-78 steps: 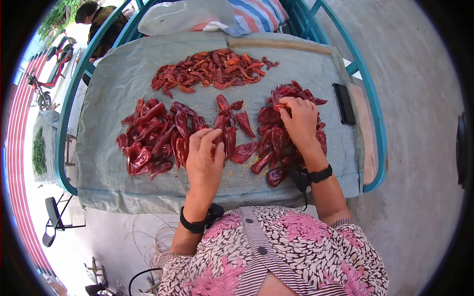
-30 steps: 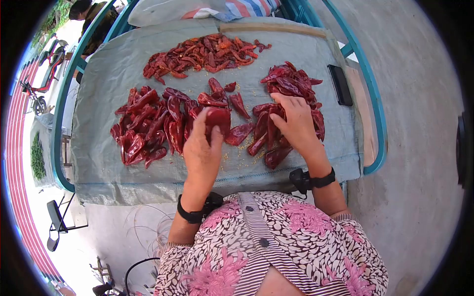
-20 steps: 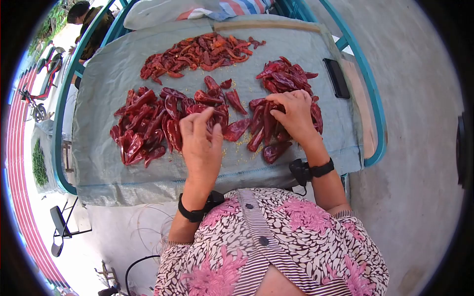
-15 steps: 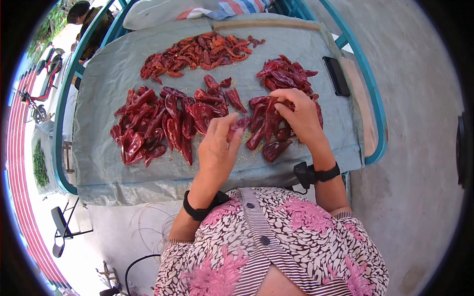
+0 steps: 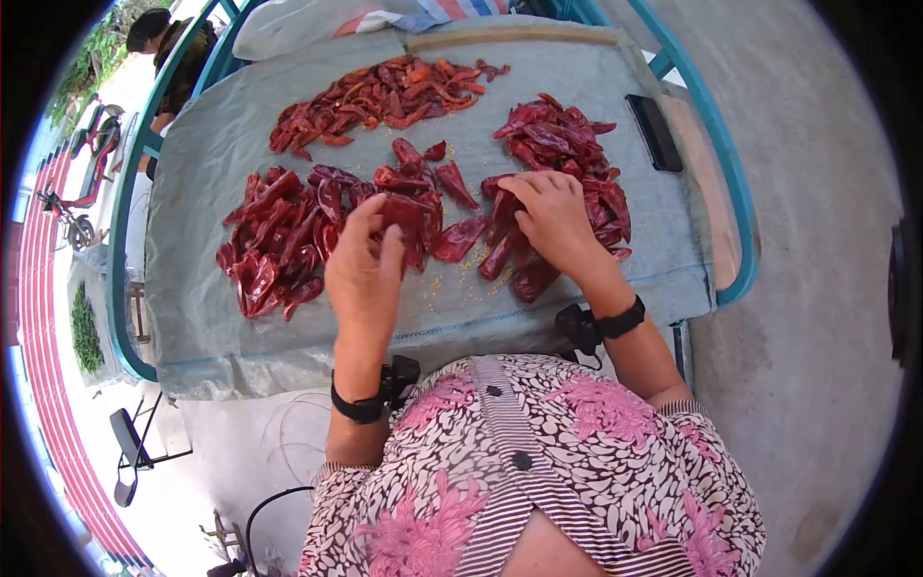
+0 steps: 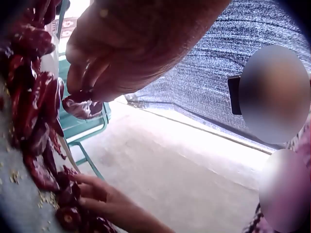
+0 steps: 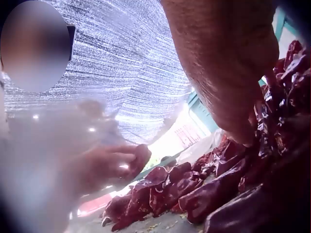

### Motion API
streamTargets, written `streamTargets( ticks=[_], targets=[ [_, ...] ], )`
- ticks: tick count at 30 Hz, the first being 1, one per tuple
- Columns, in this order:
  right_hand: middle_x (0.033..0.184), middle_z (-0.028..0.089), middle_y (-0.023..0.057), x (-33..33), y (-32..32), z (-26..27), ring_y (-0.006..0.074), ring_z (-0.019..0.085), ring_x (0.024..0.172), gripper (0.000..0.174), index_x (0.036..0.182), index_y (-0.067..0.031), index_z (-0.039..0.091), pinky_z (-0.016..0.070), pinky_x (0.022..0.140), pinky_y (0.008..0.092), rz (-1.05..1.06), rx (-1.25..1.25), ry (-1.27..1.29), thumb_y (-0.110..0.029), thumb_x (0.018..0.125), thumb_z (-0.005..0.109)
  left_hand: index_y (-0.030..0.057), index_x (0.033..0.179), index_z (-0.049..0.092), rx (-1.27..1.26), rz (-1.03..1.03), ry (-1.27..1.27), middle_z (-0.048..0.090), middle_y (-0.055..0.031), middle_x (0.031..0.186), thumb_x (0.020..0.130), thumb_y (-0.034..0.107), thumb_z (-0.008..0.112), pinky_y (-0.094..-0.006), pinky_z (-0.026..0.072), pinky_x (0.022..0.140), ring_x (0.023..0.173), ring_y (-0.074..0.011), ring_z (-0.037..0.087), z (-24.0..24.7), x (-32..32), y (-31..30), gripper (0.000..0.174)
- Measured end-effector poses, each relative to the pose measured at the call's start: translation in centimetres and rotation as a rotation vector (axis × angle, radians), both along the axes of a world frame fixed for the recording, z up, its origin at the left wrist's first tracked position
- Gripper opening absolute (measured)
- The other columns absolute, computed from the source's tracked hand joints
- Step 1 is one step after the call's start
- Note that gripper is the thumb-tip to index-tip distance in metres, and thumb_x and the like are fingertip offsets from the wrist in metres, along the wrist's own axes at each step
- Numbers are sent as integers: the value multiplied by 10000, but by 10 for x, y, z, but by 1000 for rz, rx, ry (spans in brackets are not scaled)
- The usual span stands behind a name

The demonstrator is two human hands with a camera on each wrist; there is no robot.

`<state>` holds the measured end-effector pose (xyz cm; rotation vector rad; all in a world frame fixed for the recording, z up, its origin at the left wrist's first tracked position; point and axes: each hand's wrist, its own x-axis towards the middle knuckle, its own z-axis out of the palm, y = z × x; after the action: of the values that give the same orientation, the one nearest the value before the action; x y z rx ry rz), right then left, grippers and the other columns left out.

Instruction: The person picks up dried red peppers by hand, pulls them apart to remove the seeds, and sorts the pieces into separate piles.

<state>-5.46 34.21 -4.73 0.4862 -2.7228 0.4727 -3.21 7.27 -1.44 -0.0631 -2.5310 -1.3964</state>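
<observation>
Dark red dried chili peppers lie in heaps on a grey-green woven sheet (image 5: 240, 356). My left hand (image 5: 361, 264) is raised at the right side of the left heap (image 5: 264, 245). A dried chili pepper (image 6: 83, 108) is pinched between its thumb and fingers, as the left wrist view shows. My right hand (image 5: 556, 219) is at the near-left part of the right heap (image 5: 558, 139), thumb and fingers around a dried chili pepper (image 5: 501, 219). Several loose peppers (image 5: 460, 238) lie between the hands. The right palm hides part of the heap below it.
Smaller, lighter red chili pieces (image 5: 385, 96) form a pile at the back. A black phone (image 5: 655, 133) lies on the right. Teal metal rails (image 5: 716, 183) flank the surface, with a striped bag (image 5: 423, 17) behind. Yellow seeds are scattered in the middle. Another person (image 5: 173, 53) is far left.
My left hand has moved left, from near the loose pepper in the middle to the left heap's edge. The right hand stays at the right heap, its fingers slightly shifted. The head view has tilted slightly.
</observation>
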Motion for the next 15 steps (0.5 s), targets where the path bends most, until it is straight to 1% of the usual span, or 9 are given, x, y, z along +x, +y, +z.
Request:
streamTargets(
  ticks=[3,4,5,7,9,10,11,13,15],
  targets=[
    [1144,672,62,-8,2,-8,285,584,1146,361,1151,-153,662,343,1094,517,16,36,4,-31,811,675,85,1305,651,-48,38,5,701,-103,1092,906,58,724,-322,546,723,787,-184,674,2,-1,-20,407],
    [1140,672,56,-9,4,-8,279,585,1144,350,1130,-154,660,337,1101,519,14,37,-17,-27,805,672,74,1294,656,-51,60,66,659,-113,1153,902,47,723,-313,538,739,790,-178,655,2,-1,-21,399],
    [1136,673,49,-9,5,-8,274,585,1142,339,1110,-155,658,331,1108,522,11,38,-37,-22,798,669,71,1291,657,-124,70,125,656,-114,1149,901,40,722,-314,537,733,779,-177,649,1,-1,-23,396],
    [1047,693,24,-7,7,3,256,616,1079,257,1062,-147,661,327,1114,516,0,-15,-42,-45,827,676,66,1284,660,-266,92,241,649,-115,1141,899,27,721,-317,534,721,757,-174,638,0,-1,-25,391],
    [989,699,19,-7,8,14,249,634,1033,221,1049,-143,666,330,1110,514,-17,-62,-69,-65,843,686,62,1260,667,-56,1,181,647,-111,1103,891,20,731,-320,533,719,765,-179,643,6,6,-13,377],
    [943,703,21,-6,5,22,241,658,973,153,1015,-124,673,352,1091,489,-17,-125,-49,-102,866,699,57,1234,674,-38,-59,170,649,-102,1082,878,21,746,-317,532,719,772,-178,646,4,6,-6,365],
    [954,707,26,-5,2,26,241,662,969,150,1016,-122,676,362,1080,478,26,-196,-73,-109,868,701,38,1202,695,42,-84,39,707,-74,1119,866,9,767,-303,531,792,786,-154,623,6,9,5,345],
    [976,716,36,-5,-7,33,242,670,962,146,1017,-117,683,381,1059,457,108,-338,-116,-122,873,704,53,1259,676,-45,-207,116,703,-89,1106,863,30,782,-300,532,765,774,-147,619,-2,9,21,411],
    [975,721,62,1,-23,45,277,680,914,158,1017,-81,705,459,940,422,172,-418,-191,-98,861,719,60,1289,663,-73,-266,156,699,-88,1065,861,42,788,-298,531,741,767,-145,617,-12,7,35,446]
  ],
)
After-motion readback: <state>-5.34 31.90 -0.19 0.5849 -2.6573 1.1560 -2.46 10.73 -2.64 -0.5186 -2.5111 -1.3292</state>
